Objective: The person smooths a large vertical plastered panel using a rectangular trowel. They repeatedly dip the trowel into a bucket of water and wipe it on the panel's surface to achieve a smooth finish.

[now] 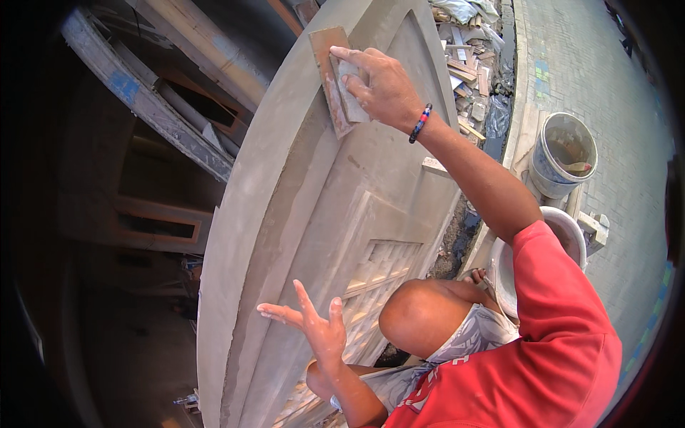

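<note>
Head view: had the right grip point(385, 82) clamped on a flat float point(330, 82), fingers around its grey back piece, with the index finger stretched out over the board. Had that float toward the far end, across the edge between the pale ledge point(253, 185) on the left and the grey wall point(357, 167) on the right. Had nothing in the left grip point(322, 335), nearer, with fingers spread wide by the darker band point(285, 214); couldn't tell whether touching it or just clear. Would've been best, going by the look of it, to hold the float flat, press lightly and evenly, and follow the curve in long strokes without digging a corner in. Probably also worth keeping spare fingertips off any damp-looking patches.
</note>
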Motion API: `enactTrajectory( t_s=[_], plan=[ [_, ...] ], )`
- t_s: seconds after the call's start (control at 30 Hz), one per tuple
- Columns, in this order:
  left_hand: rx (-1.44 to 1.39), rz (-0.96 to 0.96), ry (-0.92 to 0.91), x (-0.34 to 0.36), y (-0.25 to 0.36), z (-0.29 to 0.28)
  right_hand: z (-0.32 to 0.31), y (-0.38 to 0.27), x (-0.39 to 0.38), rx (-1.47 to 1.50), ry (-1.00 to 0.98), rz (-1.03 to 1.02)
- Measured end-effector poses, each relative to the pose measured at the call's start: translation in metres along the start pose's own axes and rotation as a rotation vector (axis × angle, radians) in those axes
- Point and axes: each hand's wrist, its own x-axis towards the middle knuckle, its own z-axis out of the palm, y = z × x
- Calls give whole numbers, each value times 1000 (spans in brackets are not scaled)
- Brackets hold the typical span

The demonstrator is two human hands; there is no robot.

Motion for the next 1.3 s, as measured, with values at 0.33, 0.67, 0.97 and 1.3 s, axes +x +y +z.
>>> enactTrajectory(
  t_s=[0.33, 0.67, 0.97, 1.3],
  plan=[
    [30, -17, -3, 1, 0, 1, -4, -3, -39, 56, -52, 23],
    [12, -22, -33, 0, -4, -4, 16, -35, -105, 110, -221, 48],
    [-74, -27, -49, -1, -4, -5, 48, -57, -125, 95, -215, -45],
    [-51, 47, -52, -1, -5, -5, 38, -83, -68, 50, -109, -105]
  ],
)
